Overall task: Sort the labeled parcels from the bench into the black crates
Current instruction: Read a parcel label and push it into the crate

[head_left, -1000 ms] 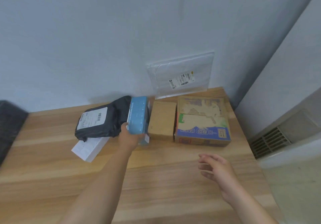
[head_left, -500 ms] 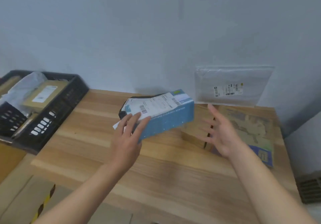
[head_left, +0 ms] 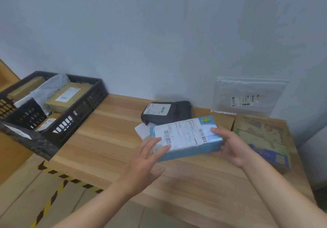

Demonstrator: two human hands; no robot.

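I hold a blue box (head_left: pixel 185 137) with a white shipping label facing up, lifted above the wooden bench (head_left: pixel 109 134). My left hand (head_left: pixel 146 160) grips its left end and my right hand (head_left: pixel 230 146) grips its right end. Behind it a black mailer bag (head_left: pixel 168 112) with a label lies on the bench, and a small white parcel (head_left: pixel 142 130) peeks out beside it. A black crate (head_left: pixel 83 107) at the left holds several parcels. A second black crate (head_left: pixel 26 114) sits in front of it.
A printed cardboard box (head_left: pixel 263 139) and a plain brown box (head_left: pixel 223 119) lie at the bench's right end. A clear plastic mailer (head_left: pixel 249 96) leans on the wall. Yellow-black tape (head_left: pixel 70 180) marks the floor below the bench's front edge.
My right hand has closed on the right end of the blue box, which now lies level between both hands. The view has shifted left and the crates show more fully.
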